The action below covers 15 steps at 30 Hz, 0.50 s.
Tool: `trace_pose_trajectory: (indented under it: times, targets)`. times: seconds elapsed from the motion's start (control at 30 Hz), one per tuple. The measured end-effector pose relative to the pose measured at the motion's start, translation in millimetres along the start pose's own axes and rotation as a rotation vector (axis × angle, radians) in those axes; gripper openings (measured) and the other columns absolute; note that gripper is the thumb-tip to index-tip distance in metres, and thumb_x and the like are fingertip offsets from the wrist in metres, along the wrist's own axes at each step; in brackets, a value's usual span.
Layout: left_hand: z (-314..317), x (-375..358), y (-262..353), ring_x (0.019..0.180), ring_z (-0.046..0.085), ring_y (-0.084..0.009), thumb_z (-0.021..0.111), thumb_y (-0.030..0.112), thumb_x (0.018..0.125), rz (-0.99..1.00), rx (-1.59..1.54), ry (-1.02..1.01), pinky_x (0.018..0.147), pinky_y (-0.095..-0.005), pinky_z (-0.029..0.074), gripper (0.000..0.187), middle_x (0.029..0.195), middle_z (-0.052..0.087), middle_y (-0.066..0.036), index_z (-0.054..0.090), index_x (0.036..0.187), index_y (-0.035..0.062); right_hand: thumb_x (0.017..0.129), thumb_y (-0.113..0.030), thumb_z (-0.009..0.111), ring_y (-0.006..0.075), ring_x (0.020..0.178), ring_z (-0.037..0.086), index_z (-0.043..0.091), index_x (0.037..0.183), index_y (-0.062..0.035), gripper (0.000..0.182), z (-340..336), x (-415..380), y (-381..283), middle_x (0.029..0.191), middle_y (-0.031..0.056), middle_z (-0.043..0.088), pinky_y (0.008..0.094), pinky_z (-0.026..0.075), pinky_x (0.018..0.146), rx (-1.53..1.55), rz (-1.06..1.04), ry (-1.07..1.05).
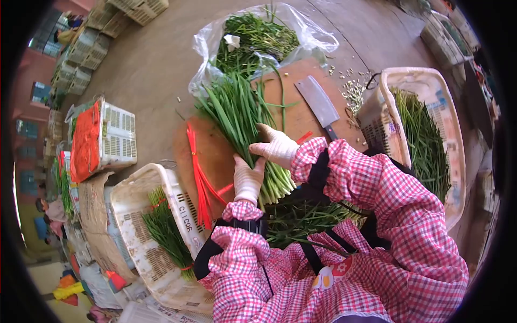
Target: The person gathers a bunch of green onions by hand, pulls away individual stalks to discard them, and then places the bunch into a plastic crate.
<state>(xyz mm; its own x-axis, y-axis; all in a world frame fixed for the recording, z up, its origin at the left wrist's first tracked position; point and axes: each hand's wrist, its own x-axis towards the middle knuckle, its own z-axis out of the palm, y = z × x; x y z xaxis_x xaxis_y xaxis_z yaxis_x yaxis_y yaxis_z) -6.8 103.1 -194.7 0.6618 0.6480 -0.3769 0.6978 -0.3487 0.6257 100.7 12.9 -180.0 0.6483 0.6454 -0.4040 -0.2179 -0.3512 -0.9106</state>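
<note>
A thick bunch of green garlic chives [235,109] lies across the round wooden board [186,153], leaves pointing away and pale stem ends toward my body. My left hand [249,178], in a whitish glove, grips it from the left side near the stems. From the right, my right hand [276,145], gloved too, curls its fingers and thumb round the same bunch. Several red ties [198,177] lie on the board's left side. A cleaver [318,101] with a dark handle rests flat on the board to the right, apart from both hands.
Beyond the board sits a clear plastic bag [207,47] of loose greens. A white crate [401,116] of greens stands at right; another crate [121,207] with tied bunches stands at left. Cut bits [354,97] litter the floor. Loose greens [301,222] lie below my hands.
</note>
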Motion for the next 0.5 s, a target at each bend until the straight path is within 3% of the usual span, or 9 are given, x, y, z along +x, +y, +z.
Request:
trace_pose_trajectory:
  times: [0.07,0.13,0.2,0.23,0.4,0.47,0.5]
  targets:
    - [5,3,3,0.116,0.05,-0.0418,0.07,0.041,0.074,-0.044,0.099,-0.007,0.096,-0.0413,0.042,0.093,0.125,0.048,-0.032,0.023,0.139,-0.006,0.075,-0.027,0.068,0.0298,0.118,0.052,0.036,0.138,0.0018,0.076,-17,-9,11,0.129,0.0202,0.052,0.0344,0.04,0.101,0.084,-0.222,0.029]
    - [8,6,-5,0.117,0.048,-0.0425,0.068,0.046,0.075,-0.016,0.083,-0.031,0.097,-0.0414,0.042,0.094,0.126,0.047,-0.033,0.023,0.139,-0.008,0.08,-0.015,0.063,0.0243,0.117,0.053,0.042,0.134,0.0001,0.06,-45,-38,-12,0.128,0.0164,0.054,0.0318,0.041,0.1,0.169,-0.237,0.034]
    - [7,6,-3,0.116,0.049,-0.0426,0.067,0.046,0.076,-0.019,0.142,-0.009,0.097,-0.0409,0.041,0.093,0.125,0.049,-0.033,0.024,0.138,-0.0095,0.083,-0.01,0.061,0.0201,0.118,0.049,0.041,0.135,-0.001,0.056,-66,-45,-2,0.13,0.0123,0.051,0.033,0.04,0.1,0.286,-0.224,0.016]
    - [5,4,-2,0.115,0.051,-0.0413,0.067,0.047,0.075,-0.014,0.143,-0.003,0.097,-0.0402,0.041,0.094,0.123,0.05,-0.033,0.026,0.137,-0.011,0.085,-0.008,0.059,0.0173,0.111,0.053,0.048,0.129,0.0,0.046,-70,-49,3,0.121,0.0109,0.057,0.031,0.043,0.096,0.339,-0.228,0.096]
    - [3,5,-16,0.107,0.058,-0.0344,0.068,0.036,0.079,0.066,-0.068,-0.009,0.093,-0.0362,0.043,0.075,0.117,0.058,-0.025,0.037,0.133,-0.0066,0.085,-0.008,0.056,0.0175,0.101,0.06,0.058,0.115,0.0015,0.032,-60,-87,50,0.108,0.0109,0.064,0.0296,0.045,0.09,0.498,-0.185,0.391]
    - [7,1,-12,0.106,0.058,-0.0341,0.068,0.036,0.079,0.052,-0.042,0.011,0.092,-0.0364,0.043,0.074,0.116,0.059,-0.024,0.038,0.131,-0.0077,0.085,-0.008,0.055,0.0193,0.101,0.06,0.059,0.116,-0.0009,0.032,-46,-98,79,0.107,0.0119,0.064,0.0303,0.046,0.089,0.34,-0.157,0.458]
    - [9,0,-10,0.103,0.06,-0.0327,0.067,0.03,0.081,0.092,-0.038,0.009,0.091,-0.0362,0.044,0.067,0.114,0.061,-0.022,0.039,0.131,-0.0043,0.083,-0.008,0.056,0.0239,0.099,0.061,0.059,0.115,-0.0033,0.033,-42,-105,86,0.105,0.0132,0.063,0.0316,0.047,0.088,0.207,-0.174,0.479]
